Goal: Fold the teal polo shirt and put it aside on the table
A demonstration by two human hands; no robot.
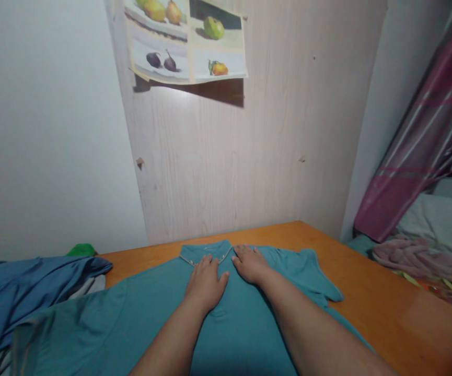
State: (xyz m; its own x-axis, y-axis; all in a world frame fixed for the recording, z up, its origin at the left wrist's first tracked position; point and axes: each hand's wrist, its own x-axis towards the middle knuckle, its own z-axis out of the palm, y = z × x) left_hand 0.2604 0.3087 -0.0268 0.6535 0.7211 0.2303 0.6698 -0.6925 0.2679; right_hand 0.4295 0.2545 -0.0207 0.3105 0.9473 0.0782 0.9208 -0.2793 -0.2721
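Note:
A teal polo shirt (147, 313) lies spread flat on an orange wooden table (398, 318), its collar toward the far wall. My left hand (205, 282) rests palm down on the shirt just below the collar, fingers stretched out flat. My right hand (250, 263) lies flat beside it, fingertips at the collar's right side. The two hands almost touch at the thumbs. Neither hand holds anything.
A pile of blue cloth (22, 292) lies at the table's left end with something green (80, 249) behind it. A wood-grain panel with a fruit poster (188, 39) stands behind the table. At right are a bed with pink cloth (414, 258) and a striped curtain (425, 136).

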